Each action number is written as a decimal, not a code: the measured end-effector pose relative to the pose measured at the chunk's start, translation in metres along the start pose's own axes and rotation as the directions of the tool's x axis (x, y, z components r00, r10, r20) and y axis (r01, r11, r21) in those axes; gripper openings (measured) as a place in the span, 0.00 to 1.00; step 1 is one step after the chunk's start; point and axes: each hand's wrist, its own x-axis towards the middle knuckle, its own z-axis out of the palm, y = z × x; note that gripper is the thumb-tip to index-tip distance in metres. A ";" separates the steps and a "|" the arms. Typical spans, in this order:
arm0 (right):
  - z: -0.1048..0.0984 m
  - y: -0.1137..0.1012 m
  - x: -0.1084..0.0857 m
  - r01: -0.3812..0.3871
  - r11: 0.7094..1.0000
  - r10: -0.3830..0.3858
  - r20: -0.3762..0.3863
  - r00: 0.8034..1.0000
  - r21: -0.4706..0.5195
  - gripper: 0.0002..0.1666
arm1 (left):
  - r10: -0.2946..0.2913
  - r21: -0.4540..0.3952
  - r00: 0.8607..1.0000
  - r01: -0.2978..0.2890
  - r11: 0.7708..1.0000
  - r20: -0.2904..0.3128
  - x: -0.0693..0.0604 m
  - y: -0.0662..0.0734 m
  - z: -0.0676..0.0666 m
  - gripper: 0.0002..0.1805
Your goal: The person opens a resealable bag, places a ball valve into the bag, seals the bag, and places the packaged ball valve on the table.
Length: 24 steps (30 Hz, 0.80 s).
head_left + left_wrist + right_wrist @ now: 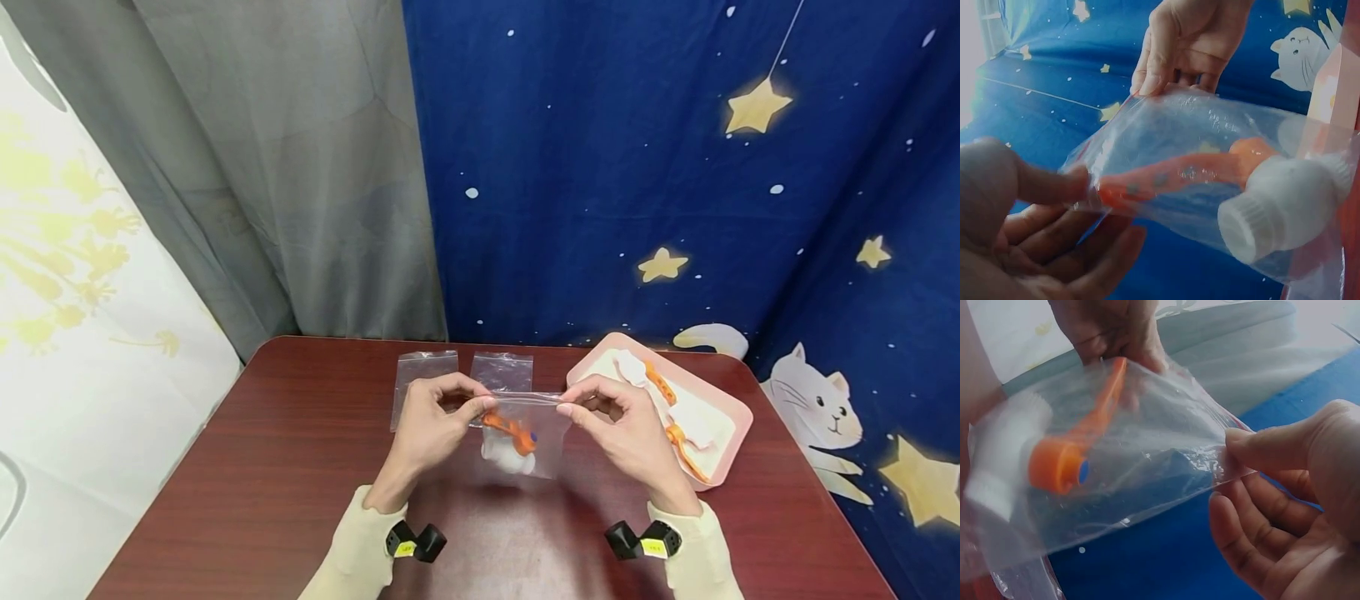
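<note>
A clear zip bag [551, 454] hangs upright between my two hands, above the table. Inside it lies a white plastic tap [1297, 200] with an orange lever [1100, 409] and a blue dot on its hub. My left hand [435, 421] pinches the bag's top edge at the left corner between thumb and forefinger. At the opposite corner, my right hand [630, 421] pinches the same edge in the same way. Whether the zip strip is fully pressed together cannot be told.
Two more clear zip bags [423, 367] lie flat on the dark red table [300, 450] behind my left hand. To the right stands a pink tray [738, 417] holding more white taps with orange levers [660, 383]. Curtains hang along the table's far side.
</note>
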 end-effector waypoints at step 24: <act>0.028 -0.014 -0.006 0.138 0.977 -0.118 0.131 0.984 -0.161 0.08 | 0.025 -0.097 0.987 -0.009 0.995 0.159 -0.007 0.002 0.018 0.02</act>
